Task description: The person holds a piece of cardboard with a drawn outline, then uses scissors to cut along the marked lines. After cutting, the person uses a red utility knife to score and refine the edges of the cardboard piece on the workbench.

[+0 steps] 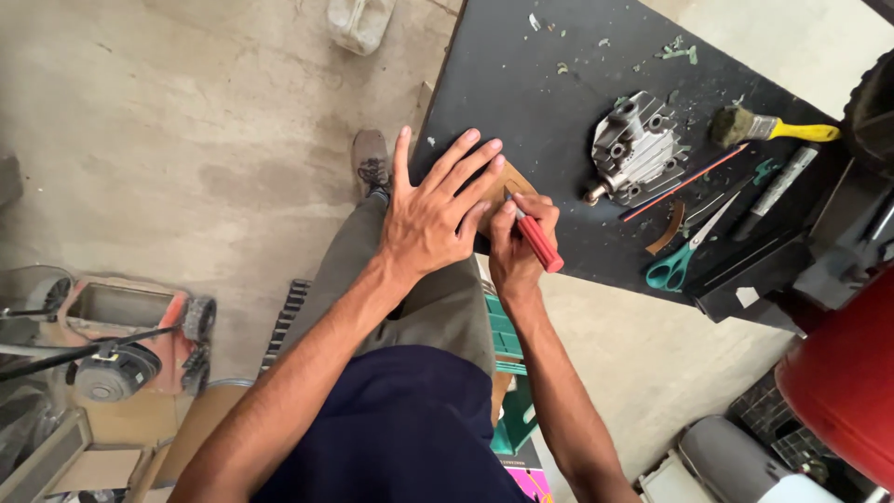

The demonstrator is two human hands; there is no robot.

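While the thin brown sheet piece (515, 180) lies at the near edge of the black worktable (549, 84), the left hand (430, 216) presses it flat, fingers spread. The right hand (518, 244) clamps a red-handled knife (534, 236), its long axis slanting, blade tip toward the sheet. A grey finned metal casting (636, 149) sits well apart.

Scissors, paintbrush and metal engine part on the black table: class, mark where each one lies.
Scissors (687, 250): head view, on the blades just above the teal handles.
Paintbrush (799, 131): head view, on the yellow handle.
Metal engine part (639, 154): head view, on the middle of its grey finned body.
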